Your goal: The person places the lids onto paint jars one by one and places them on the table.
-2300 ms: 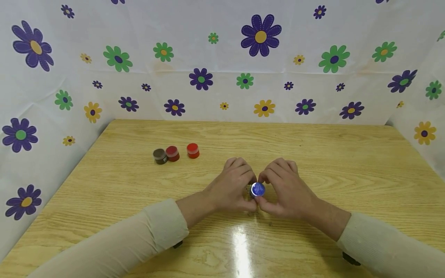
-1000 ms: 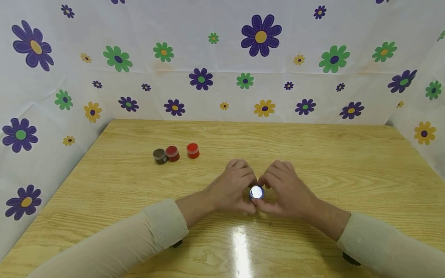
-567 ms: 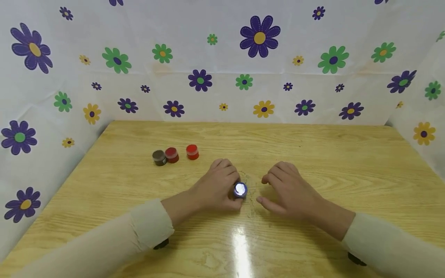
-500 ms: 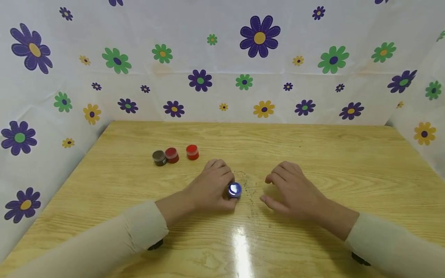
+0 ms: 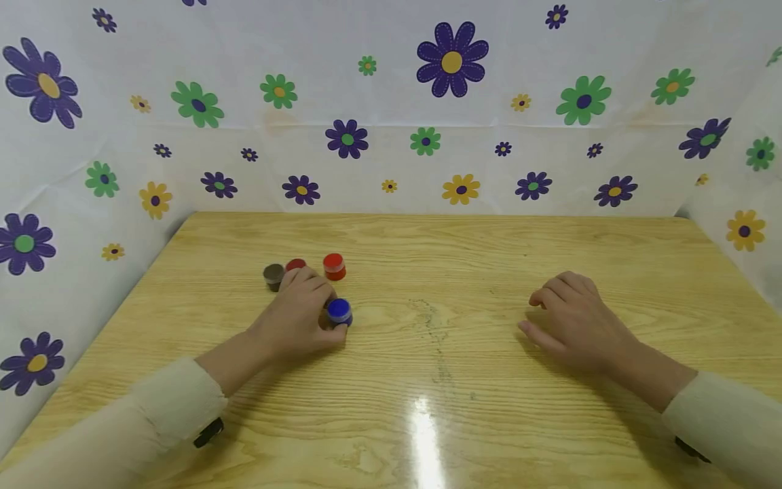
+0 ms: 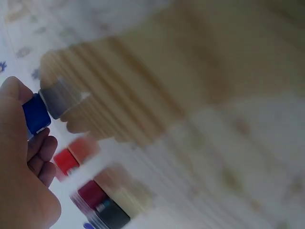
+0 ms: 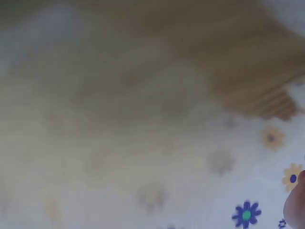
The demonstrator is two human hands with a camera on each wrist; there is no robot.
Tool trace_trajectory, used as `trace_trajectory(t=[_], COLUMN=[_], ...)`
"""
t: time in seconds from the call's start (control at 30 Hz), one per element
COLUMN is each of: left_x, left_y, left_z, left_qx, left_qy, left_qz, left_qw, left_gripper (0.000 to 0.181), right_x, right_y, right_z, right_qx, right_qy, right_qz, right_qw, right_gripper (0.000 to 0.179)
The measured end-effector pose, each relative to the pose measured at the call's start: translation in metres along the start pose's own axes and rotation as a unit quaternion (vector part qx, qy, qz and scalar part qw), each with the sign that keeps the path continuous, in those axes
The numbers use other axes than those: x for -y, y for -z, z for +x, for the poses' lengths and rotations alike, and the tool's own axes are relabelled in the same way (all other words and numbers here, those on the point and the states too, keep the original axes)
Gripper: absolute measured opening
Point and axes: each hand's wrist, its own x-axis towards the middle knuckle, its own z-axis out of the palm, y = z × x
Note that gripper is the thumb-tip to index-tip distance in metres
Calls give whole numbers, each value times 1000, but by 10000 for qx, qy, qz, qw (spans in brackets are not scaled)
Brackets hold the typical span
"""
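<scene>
My left hand pinches a small blue jar between thumb and fingers, left of the table's middle. In the left wrist view the blue jar sits between the thumb and fingertips. Close behind that hand stand a red jar, a dark red jar partly covered by the fingers, and a dark grey-brown jar. My right hand holds nothing, its fingers loosely curled over the right side of the table. Only a bit of that hand enters the right wrist view.
The wooden table bears a faint trail of dark specks between the hands. A white flowered cloth walls it in at the back and sides. Light glares off the front of the table.
Earlier both hands were at the blue jar in the middle. My right hand has let go and moved right; my left hand has carried the jar left, towards the other jars.
</scene>
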Motion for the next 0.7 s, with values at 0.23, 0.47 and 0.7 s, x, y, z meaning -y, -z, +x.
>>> trace_trajectory(t=[0.23, 0.47, 0.7], left_x=[21, 29, 29], left_y=[7, 13, 11], left_z=[-12, -17, -15], left_qx=[30, -6, -366], left_qy=[331, 413, 251], left_qz=[342, 567, 391], left_qw=[9989, 9975, 9982], left_gripper=[37, 40, 42], right_x=[-18, -7, -22], right_y=[7, 16, 19], right_z=[-29, -12, -4], right_qx=[148, 94, -88], right_qy=[-787, -2078, -2440], right_qz=[288, 1735, 2004], right_qw=[9964, 9626, 9488], right_gripper=[21, 23, 34])
